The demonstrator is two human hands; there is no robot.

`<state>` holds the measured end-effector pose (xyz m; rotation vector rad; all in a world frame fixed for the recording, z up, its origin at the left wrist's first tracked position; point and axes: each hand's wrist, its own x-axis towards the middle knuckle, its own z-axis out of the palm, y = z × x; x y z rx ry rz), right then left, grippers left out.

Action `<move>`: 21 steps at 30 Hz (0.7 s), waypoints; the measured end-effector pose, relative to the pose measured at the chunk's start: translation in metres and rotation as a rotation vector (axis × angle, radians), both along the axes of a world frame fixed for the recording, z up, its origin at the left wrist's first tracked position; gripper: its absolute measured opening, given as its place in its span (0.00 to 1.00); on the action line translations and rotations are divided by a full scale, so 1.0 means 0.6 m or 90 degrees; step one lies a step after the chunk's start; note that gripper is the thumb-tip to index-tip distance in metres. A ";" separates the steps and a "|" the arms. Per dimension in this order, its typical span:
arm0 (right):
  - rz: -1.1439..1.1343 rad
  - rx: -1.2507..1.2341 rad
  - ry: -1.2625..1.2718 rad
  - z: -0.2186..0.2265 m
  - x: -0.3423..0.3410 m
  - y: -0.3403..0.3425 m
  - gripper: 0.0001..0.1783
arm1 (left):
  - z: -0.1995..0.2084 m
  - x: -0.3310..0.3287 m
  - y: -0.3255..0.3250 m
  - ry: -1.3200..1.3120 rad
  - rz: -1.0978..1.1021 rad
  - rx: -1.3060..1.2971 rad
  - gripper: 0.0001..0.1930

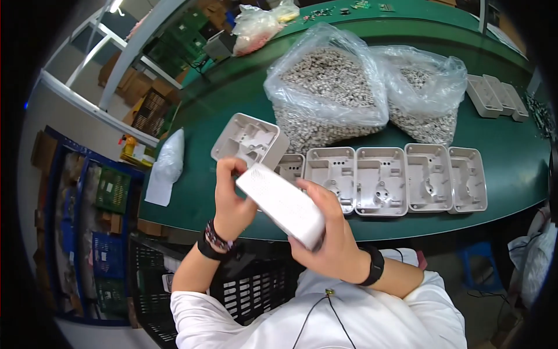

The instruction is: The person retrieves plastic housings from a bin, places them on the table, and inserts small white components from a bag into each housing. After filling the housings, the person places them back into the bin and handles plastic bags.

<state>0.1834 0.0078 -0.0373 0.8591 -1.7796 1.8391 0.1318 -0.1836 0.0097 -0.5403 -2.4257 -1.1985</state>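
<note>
In front of my chest, above the table's near edge, a white plastic housing [282, 203] is held tilted, its perforated face up. My left hand [231, 198] is closed at its upper left end, the index finger curled close to an open grey housing [249, 139] just beyond. Wrapped round the lower right end is my right hand [334, 235]; some of its fingers are hidden beneath. To the right stands a row of open grey housings [381, 181], hollow sides up with round posts inside. The held housing partly covers one at the row's left end [290, 166].
Two clear bags of small grey-white parts, one large [328, 87] and one smaller [421, 96], stand behind the row on the green table [200, 200]. More grey housings [485, 96] and dark screws [540, 116] lie far right. A black crate [256, 291] sits below the edge.
</note>
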 end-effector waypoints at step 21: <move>-0.176 -0.379 -0.346 0.020 -0.010 0.109 0.38 | 0.001 -0.009 0.043 0.058 -0.008 -0.614 0.12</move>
